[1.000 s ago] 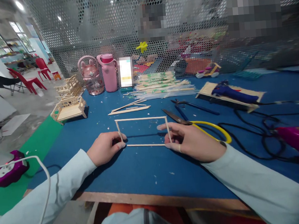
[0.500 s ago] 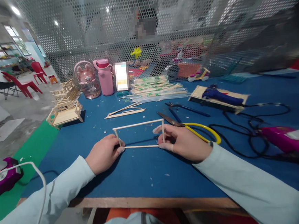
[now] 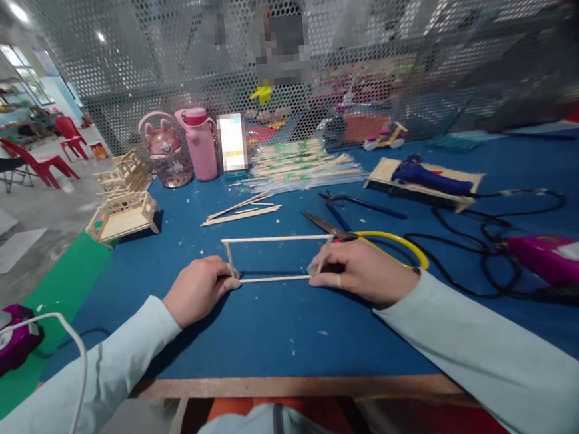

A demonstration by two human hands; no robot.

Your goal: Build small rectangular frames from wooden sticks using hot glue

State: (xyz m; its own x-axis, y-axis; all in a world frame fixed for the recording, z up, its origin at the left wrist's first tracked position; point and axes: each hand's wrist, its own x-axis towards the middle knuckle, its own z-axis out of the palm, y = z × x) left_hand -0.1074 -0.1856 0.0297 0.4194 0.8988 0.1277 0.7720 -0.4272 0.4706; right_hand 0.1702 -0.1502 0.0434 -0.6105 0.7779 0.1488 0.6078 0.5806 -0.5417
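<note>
A thin four-sided frame of pale wooden sticks point(image 3: 276, 239) stands on the blue table, its long sides running left to right. My left hand point(image 3: 202, 287) pinches its lower left corner. Fingers of my right hand point(image 3: 361, 270) close round the lower right corner, where the right upright leans outward. Scissors with yellow handles point(image 3: 396, 240) lie just behind my right hand, partly hidden by it. Several loose sticks point(image 3: 244, 214) rest beyond the frame.
Pliers point(image 3: 363, 208), a blue glue gun point(image 3: 432, 184) on a wooden piece, black cable and a purple power strip point(image 3: 548, 257) lie right. Small wooden furniture point(image 3: 126, 216), pink bottles point(image 3: 201, 147), a lit phone point(image 3: 232, 141) and bundled sticks point(image 3: 295, 166) stand behind.
The frame's top stick has shifted right at its right end, and the right upright now leans outward instead of standing nearly straight. My right fingers have closed in around the lower corner.
</note>
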